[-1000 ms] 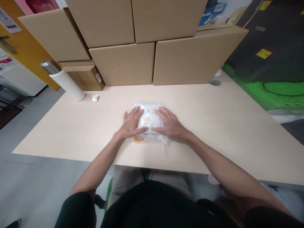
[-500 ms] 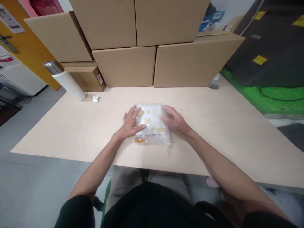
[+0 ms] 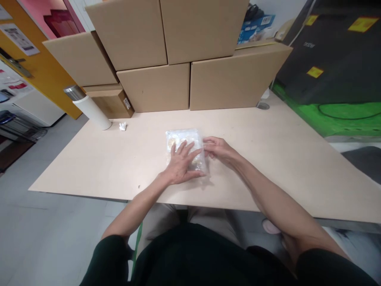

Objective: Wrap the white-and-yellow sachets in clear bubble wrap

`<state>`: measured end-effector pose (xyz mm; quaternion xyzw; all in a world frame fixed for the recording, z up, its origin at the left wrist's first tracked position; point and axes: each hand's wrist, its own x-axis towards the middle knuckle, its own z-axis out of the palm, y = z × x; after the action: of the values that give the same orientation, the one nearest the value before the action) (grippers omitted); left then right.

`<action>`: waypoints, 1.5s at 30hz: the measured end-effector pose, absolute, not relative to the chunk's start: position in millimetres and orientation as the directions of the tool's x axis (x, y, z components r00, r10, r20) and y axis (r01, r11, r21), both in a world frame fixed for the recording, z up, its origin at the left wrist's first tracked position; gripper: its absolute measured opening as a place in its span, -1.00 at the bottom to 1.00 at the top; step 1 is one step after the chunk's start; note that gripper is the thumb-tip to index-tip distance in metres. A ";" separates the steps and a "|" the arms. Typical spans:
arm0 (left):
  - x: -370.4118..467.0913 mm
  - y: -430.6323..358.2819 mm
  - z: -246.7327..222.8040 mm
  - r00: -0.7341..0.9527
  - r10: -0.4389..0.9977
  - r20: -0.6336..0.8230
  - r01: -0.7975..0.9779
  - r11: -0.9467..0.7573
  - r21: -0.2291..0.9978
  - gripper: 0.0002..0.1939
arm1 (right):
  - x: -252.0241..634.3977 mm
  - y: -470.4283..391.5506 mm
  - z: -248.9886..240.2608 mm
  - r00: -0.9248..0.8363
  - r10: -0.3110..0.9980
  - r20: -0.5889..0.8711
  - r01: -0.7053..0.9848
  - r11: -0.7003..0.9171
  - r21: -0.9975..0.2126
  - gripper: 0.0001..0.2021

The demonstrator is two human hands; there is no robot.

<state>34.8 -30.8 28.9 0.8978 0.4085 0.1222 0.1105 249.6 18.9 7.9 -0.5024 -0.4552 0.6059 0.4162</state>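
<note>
A clear plastic package (image 3: 193,137) with whitish contents and gold round marks lies flat on the pale table (image 3: 133,159). My left hand (image 3: 182,163) rests on top of it with the fingers spread, covering its middle and lower part. At the package's right edge is my right hand (image 3: 218,149), its fingers curled together against the plastic edge and pinching it. The fingertips of that hand are partly blurred.
Cardboard boxes (image 3: 154,89) are stacked along the table's back edge. A white bottle (image 3: 93,113) with a metal cap stands at the back left, beside a smaller brown box (image 3: 110,104). A crumpled white scrap (image 3: 122,126) lies near it.
My left hand has moved right, from the package's left edge onto its top. My right hand now pinches the right edge. The orange mark at the package's lower left no longer shows.
</note>
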 end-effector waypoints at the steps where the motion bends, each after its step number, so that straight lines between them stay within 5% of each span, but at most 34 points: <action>1: 39.8 -32.4 27.3 0.637 0.763 0.111 0.713 -0.638 0.292 -0.04 | 249.0 18.2 8.8 -0.165 0.956 -0.242 -0.074 -0.256 -0.964 -0.60; 6: 53.9 -40.2 21.7 0.607 0.788 0.101 0.750 -0.610 0.255 -0.05 | 250.5 19.5 7.2 -0.245 0.925 -0.289 -0.233 -0.345 -0.909 -0.71; 12: 64.1 -53.4 24.2 0.526 0.838 0.143 0.762 -0.539 0.358 -0.07 | 250.4 16.3 3.9 -0.348 0.900 -0.262 -0.260 -0.361 -0.895 -0.82; 21: 79.3 -63.6 16.2 0.394 0.862 0.318 0.770 -0.499 0.398 -0.10 | 239.4 9.3 3.9 -0.238 0.956 -0.170 -0.367 -0.251 -0.896 -0.68; 30: 76.3 -69.0 29.4 0.335 0.881 0.335 0.699 -0.470 0.539 -0.28 | 236.2 5.3 16.2 -0.189 0.979 -0.070 -0.429 -0.146 -0.892 -0.67; 38: 33.3 -50.0 54.5 0.170 0.840 0.515 0.292 -0.542 0.788 -0.47 | 243.6 12.2 24.6 -0.075 0.996 0.050 -0.487 0.007 -0.873 -0.71; 41: 15.3 -40.6 59.3 0.014 0.911 0.413 -0.036 -0.412 0.910 -0.51 | 250.1 15.1 29.1 -0.019 0.995 0.096 -0.519 0.072 -0.852 -0.69; 45: -4.0 -33.9 60.6 -0.159 0.962 0.224 -0.330 -0.265 0.906 -0.50 | 254.9 14.5 35.5 0.004 0.987 0.160 -0.545 0.136 -0.827 -0.68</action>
<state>-4.0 -33.9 60.6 0.4320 0.3654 0.6679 0.4835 254.9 14.5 35.5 -0.2867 -0.3852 0.5914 0.6479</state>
